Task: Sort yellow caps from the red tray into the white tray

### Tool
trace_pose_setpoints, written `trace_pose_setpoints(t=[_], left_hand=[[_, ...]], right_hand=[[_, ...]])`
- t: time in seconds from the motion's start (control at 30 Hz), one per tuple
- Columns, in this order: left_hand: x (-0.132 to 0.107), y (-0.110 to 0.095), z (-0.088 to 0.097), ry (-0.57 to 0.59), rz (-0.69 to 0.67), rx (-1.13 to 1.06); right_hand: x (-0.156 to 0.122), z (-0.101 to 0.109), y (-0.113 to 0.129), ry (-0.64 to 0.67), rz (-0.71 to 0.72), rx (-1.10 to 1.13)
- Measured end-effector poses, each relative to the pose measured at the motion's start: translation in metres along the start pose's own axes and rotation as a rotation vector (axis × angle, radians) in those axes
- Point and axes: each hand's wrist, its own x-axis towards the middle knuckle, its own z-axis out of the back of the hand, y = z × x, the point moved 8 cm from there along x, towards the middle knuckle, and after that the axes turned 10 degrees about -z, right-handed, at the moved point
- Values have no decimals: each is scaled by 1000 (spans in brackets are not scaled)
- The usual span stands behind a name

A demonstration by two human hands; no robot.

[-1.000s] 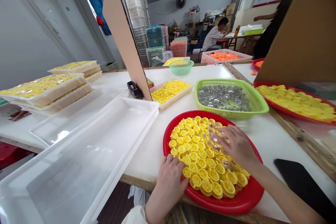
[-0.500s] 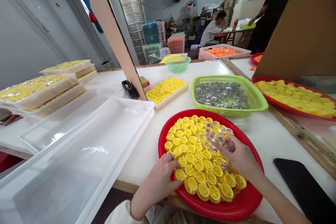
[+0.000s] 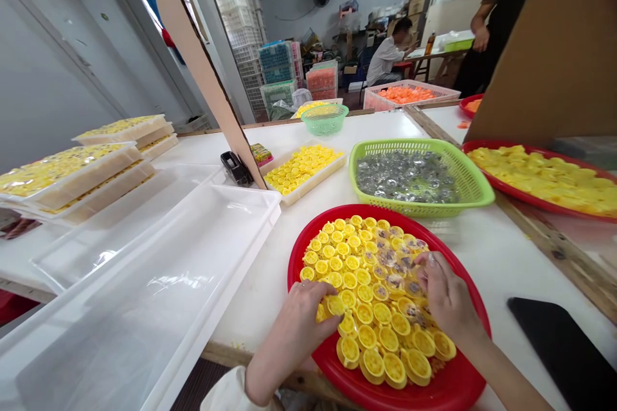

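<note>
A red round tray point(image 3: 301, 237) is full of small yellow plastic cups point(image 3: 365, 313), most of them facing up. Clear plastic discs with dark print point(image 3: 387, 257) lie over several cups on its right side. At the left rim, my left hand point(image 3: 299, 316) has thumb and fingers closed round one yellow cup point(image 3: 334, 304). My right hand point(image 3: 448, 298) is over the right part of the tray, fingertips pinched together beside the discs. What they hold, if anything, is hidden.
Beyond the tray stands a green basket point(image 3: 475, 186) of clear discs. Long white trays point(image 3: 193, 270) lie left, near filled stacked trays point(image 3: 91, 173). A black phone-like slab point(image 3: 554, 340) is at right. A cardboard panel point(image 3: 544, 77) blocks the right; two people are behind.
My left hand has moved slightly inward and closed round a cup. My right hand has shifted right, away from the discs it was over. The standing person's arm has moved.
</note>
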Motion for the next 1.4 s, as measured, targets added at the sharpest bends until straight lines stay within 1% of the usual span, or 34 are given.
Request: trace_pose_setpoints(t=[0.07,0.13,0.27,0.37,0.47,0.63,0.7,0.77,0.83,0.87,0.93,1.0,1.07,1.1,1.13,1.2,1.23,1.27,1.3,1.33,1.4], left_hand=[[6,-2,-1,-22,-21,-18],[10,-4,-1,-34,-36,-58],[15,-7,-7,-56,-36,-212],[18,-1,-18,-70,14,-320],[21,4,-26,-85,30,-330],[22,4,-25,-121,11,-345],[21,-1,-25,-121,-9,-398],[21,-7,-29,-104,-32,-494],[21,-14,-36,-59,-36,-610],[21,-17,-40,-29,-36,-665],[21,-23,-47,23,-47,-745],[20,-26,-49,54,-70,-785],[20,-28,-49,82,-86,-816],[19,-30,-50,95,-93,-841],[19,-31,-50,106,-99,-883],[18,-34,-52,137,-102,-1000],[18,-35,-55,162,-94,-1057],[18,-36,-58,193,-84,-1103],[18,-37,-60,222,-77,-1132],[18,-38,-61,241,-78,-1138],[18,-37,-60,256,-99,-1120]], right_hand=[[0,0,-3,14,-49,60],[-1,-3,-9,54,-135,175],[-10,-22,-21,208,-364,552],[-18,-34,-21,284,-485,702],[-23,-35,-19,286,-529,728],[-23,-30,-13,246,-491,704],[-22,-30,-7,228,-453,702],[-23,-27,4,164,-358,679],[-27,-24,23,102,-183,595],[-31,-24,35,97,-79,530],[-43,-29,58,140,116,386],[-54,-34,72,198,234,288],[-60,-33,75,207,282,247],[-60,-29,75,183,294,235],[-59,-23,74,137,304,217],[-55,-10,72,-14,335,146],[-55,-4,73,-89,367,101],[-55,-1,75,-137,415,60],[-57,-1,79,-148,470,31],[-60,-4,82,-124,522,19],[-66,-11,85,-32,568,47]])
